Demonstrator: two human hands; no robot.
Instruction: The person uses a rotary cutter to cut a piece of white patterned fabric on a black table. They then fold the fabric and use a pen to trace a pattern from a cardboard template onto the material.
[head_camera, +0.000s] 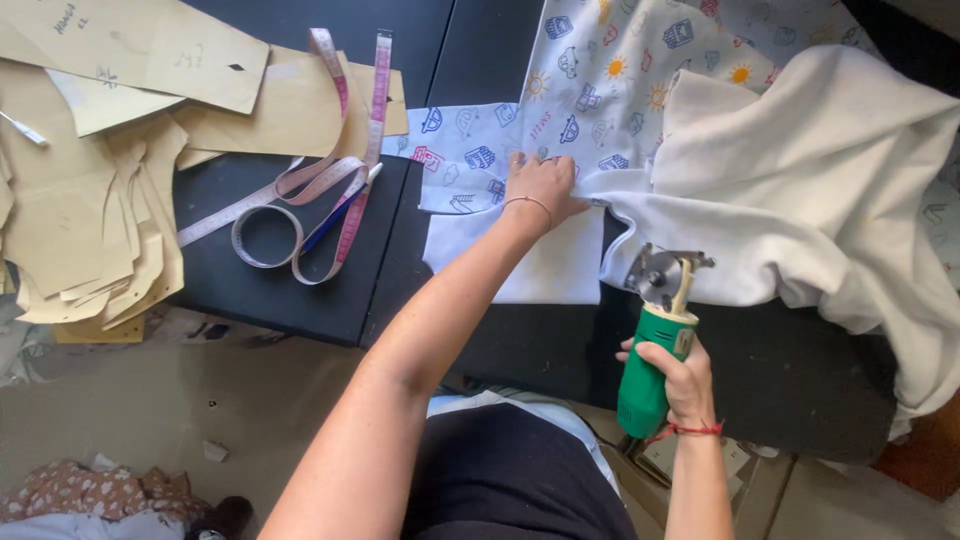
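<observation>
A black desk (300, 290) carries everything. Across its far right corner lies a heap of white fleece fabric (820, 190), over a printed cloth (600, 70) with small cars, houses and suns that runs toward the far edge. At the far left corner sit tan paper pattern pieces (90, 190), with a pink measuring tape (330, 190) looped beside them. The left hand (545, 190) presses flat, fingers spread, on the cloth where print meets fleece. The right hand (675, 380), fingers closed around the handle, holds a green rotary cutter (650, 340) at the near edge; its long axis points away from the body, blade head touching the fleece's near hem, just right of the left hand.
</observation>
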